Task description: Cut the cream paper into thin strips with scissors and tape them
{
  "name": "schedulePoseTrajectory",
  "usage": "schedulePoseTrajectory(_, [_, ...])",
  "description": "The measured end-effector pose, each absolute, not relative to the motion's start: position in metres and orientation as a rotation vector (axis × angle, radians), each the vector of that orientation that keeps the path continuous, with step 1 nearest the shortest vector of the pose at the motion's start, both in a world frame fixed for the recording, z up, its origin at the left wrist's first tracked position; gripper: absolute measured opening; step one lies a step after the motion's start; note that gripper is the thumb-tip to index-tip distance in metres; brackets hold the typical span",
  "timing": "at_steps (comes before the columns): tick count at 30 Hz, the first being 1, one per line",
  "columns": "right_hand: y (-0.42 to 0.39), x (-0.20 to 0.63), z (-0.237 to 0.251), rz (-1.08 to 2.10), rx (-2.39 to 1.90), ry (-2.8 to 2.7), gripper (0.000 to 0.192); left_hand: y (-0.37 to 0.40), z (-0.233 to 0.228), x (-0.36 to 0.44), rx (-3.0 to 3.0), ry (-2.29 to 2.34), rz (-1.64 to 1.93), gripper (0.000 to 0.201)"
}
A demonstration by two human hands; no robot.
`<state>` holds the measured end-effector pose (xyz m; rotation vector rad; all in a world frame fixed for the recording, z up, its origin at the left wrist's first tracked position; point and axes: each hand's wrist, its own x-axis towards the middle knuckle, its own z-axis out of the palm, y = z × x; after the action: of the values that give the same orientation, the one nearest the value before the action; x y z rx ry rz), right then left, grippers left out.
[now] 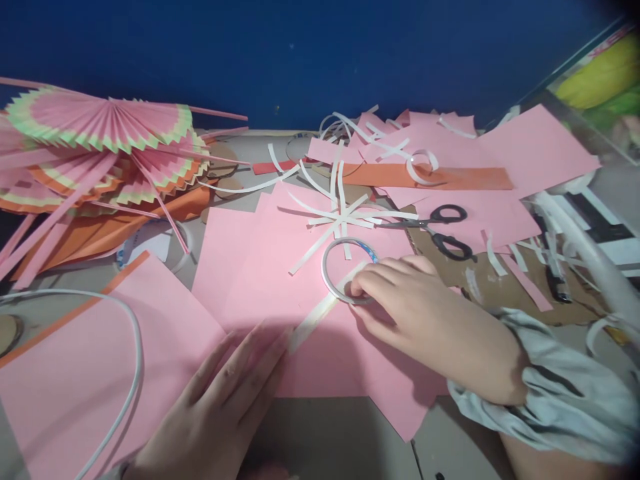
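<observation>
My right hand [425,313] rests on a pink paper sheet [260,267] and grips the near edge of a thin roll of double-sided tape [330,257]. A white strip of tape [313,320] runs from the roll down to the left. My left hand [225,400] lies flat on the pink sheet, fingers together, its fingertips pressing the lower end of that strip. Loose white backing strips [340,217] lie crossed just beyond the roll.
Black-handled scissors [440,230] lie to the right on brown cardboard [500,287]. Folded pink paper fans [100,147] are stacked at the far left. More pink sheets [525,147], an orange strip [450,177] and a white wire hoop [130,347] surround the work area.
</observation>
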<state>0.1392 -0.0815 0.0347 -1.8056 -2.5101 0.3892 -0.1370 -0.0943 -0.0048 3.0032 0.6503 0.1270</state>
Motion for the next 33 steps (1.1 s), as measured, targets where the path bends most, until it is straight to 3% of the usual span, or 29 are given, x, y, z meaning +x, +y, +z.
schedulePoseTrajectory(17, [-0.091, 0.174, 0.055, -0.137, -2.011, -2.554, 0.010, -0.099, -0.013, -0.135, 2.895, 0.739, 0.278, 0.083])
schedulePoseTrajectory(22, [-0.090, 0.137, 0.048, 0.271, -1.671, -2.601, 0.011, -0.097, -0.012, -0.137, 2.912, 0.700, 0.253, 0.083])
schedulePoseTrajectory(27, [-0.080, 0.128, 0.032, 0.556, -1.684, -2.512, 0.014, -0.092, -0.006, -0.138, 2.986, 0.641, 0.129, 0.080])
schedulePoseTrajectory(33, [-0.077, 0.125, 0.027, 0.650, -1.688, -2.447, 0.025, -0.093, -0.002, -0.136, 3.015, 0.677, 0.100, 0.072])
